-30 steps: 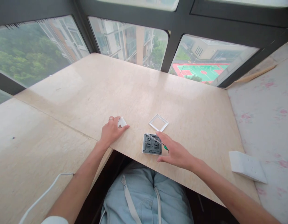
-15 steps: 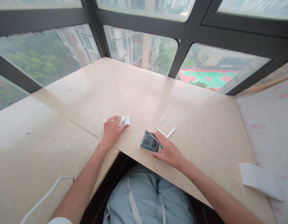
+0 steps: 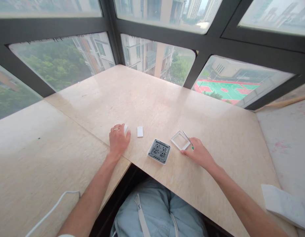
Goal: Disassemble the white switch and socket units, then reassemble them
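Observation:
A wall switch body [image 3: 159, 151], dark grey inside with a white rim, lies face up between my hands. My left hand [image 3: 119, 140] is curled over a white switch rocker [image 3: 126, 128], mostly hidden by the fingers. Another white switch rocker [image 3: 140, 131] lies flat on its own, to the right of that hand. My right hand [image 3: 198, 153] holds a thin screwdriver [image 3: 187, 138], its shaft pointing up and left and a bit of green handle showing. The same hand's thumb is at the near corner of a square white frame [image 3: 176, 145], which the screwdriver shaft overlaps.
The beige stone-patterned surface [image 3: 152, 105] reaches back to dark window frames [image 3: 162, 34]. A white cable [image 3: 51, 210] runs along the left. A white block-like object [image 3: 283, 200] stands at the right by the flowered wall. The surface's front edge is close to my lap.
My right hand has moved right with the screwdriver, from the switch body to the white frame. My left hand has shifted slightly left, leaving one rocker apart. The view has tilted a little.

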Motion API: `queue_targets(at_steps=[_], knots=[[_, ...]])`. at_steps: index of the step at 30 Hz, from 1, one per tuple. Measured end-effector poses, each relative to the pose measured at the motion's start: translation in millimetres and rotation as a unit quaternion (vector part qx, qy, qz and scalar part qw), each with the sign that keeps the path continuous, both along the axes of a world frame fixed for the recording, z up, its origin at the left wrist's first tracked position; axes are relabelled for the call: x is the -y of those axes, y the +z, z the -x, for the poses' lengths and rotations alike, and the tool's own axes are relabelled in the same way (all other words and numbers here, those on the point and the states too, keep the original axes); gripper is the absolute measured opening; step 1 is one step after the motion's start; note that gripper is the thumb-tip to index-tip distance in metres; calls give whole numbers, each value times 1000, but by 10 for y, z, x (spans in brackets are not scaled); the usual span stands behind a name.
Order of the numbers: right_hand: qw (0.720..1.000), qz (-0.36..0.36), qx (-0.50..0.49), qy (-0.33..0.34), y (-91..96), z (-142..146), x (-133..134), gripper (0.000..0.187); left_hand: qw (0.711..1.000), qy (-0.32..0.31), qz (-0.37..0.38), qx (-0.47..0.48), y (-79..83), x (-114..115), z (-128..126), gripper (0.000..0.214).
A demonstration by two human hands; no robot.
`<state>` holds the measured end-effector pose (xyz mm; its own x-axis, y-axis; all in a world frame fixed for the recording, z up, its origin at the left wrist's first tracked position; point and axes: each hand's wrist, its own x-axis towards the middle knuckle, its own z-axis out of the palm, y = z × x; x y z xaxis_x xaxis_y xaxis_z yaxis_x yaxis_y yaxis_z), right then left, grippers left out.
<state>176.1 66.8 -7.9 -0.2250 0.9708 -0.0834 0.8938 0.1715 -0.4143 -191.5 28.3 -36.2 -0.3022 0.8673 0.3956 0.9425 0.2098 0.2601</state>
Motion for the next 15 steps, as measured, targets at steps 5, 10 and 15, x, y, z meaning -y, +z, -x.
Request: queue_targets(at_steps=[5,10,15], knots=[[998,54,17,2,97,208,-125,48,984,-176,12,20,58,6,-247,40],[999,48,-19,12,144,858,-442,37,978,-189,90,16,96,-54,-318,20],[988,69,-124,56,198,1423,-744,37,985,-144,93,7,123,-79,-136,31]])
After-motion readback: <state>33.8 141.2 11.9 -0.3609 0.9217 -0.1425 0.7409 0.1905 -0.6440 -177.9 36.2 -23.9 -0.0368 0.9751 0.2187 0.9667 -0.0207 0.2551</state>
